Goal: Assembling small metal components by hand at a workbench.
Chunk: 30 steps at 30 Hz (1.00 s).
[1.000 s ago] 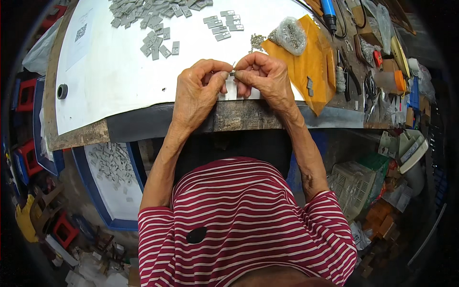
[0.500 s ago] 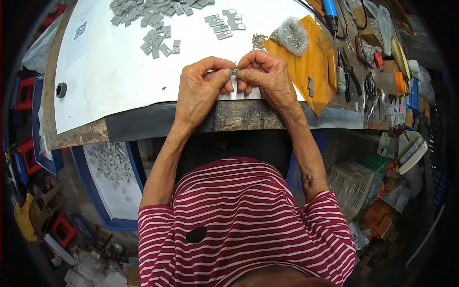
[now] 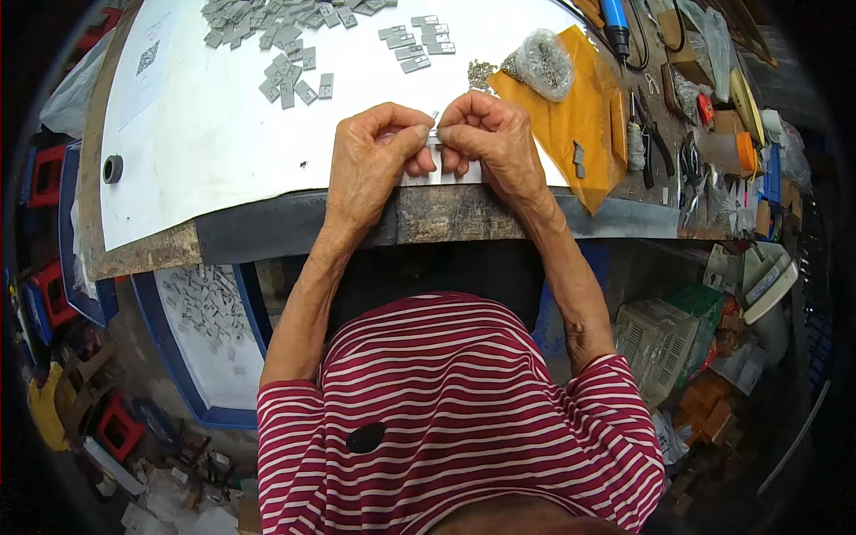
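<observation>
Near the front edge of the worktable, my left hand (image 3: 373, 156) and my right hand (image 3: 501, 147) meet, thumbs and forefingers pinched on a small grey piece (image 3: 434, 137). Fingertips cover most of that piece. Beyond my hands, similar flat grey pieces (image 3: 412, 51) lie in short rows. A loose heap of more grey pieces (image 3: 290, 36) spreads to the far left. Close beyond my right hand are tiny metal parts (image 3: 481, 75) and a clear plastic bag (image 3: 546, 64) full of them. A yellow-orange envelope (image 3: 557, 125) lies under the bag, with grey pieces (image 3: 579, 160) on it.
A black ring (image 3: 112, 168) sits at the table's left. Pliers (image 3: 662, 152) and a blue-handled tool (image 3: 613, 16) lie on the right. Below the wooden table edge (image 3: 455, 214), at left, stands a blue-rimmed tray (image 3: 234, 416) with many grey pieces.
Both hands stay nearly in place around the small grey piece, with only a slight shift of the fingertips. Nothing on the table has been moved.
</observation>
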Each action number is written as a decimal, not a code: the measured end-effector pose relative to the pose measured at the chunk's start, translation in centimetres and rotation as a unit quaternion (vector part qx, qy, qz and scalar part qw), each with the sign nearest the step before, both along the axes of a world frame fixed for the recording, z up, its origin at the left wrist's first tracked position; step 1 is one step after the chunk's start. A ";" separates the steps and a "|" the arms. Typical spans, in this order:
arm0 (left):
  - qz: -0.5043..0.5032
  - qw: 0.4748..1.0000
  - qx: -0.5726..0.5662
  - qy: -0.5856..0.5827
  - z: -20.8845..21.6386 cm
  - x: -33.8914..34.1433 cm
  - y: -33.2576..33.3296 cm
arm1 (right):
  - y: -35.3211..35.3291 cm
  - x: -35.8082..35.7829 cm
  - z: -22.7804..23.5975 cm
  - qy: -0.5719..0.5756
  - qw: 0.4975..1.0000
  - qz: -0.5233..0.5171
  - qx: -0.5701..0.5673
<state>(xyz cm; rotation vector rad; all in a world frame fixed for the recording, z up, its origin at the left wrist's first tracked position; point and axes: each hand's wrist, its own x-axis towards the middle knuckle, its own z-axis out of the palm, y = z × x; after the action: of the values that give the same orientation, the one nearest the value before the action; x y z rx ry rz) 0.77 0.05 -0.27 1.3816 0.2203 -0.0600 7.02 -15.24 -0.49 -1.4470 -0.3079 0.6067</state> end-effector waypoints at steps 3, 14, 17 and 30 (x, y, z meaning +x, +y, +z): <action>0.013 1.000 -0.010 -0.002 -0.1 0.1 -0.1 | 0.2 0.0 0.0 -0.002 1.000 -0.004 -0.001; 0.010 0.999 -0.034 -0.007 0.0 0.3 -0.3 | 0.2 0.1 0.3 0.006 1.000 -0.017 0.004; 0.011 0.999 -0.002 -0.037 0.3 0.1 -0.5 | 0.1 0.2 0.2 0.010 0.999 -0.036 0.012; 0.039 0.918 0.325 -0.225 0.1 -0.1 -0.7 | -0.6 0.5 0.0 -0.014 0.999 -0.027 0.026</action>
<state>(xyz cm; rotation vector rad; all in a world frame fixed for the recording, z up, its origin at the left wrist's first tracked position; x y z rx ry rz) 0.65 -0.68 -0.17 2.0020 -0.1092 0.4325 7.54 -15.80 -0.53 -1.4106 -0.3038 0.5304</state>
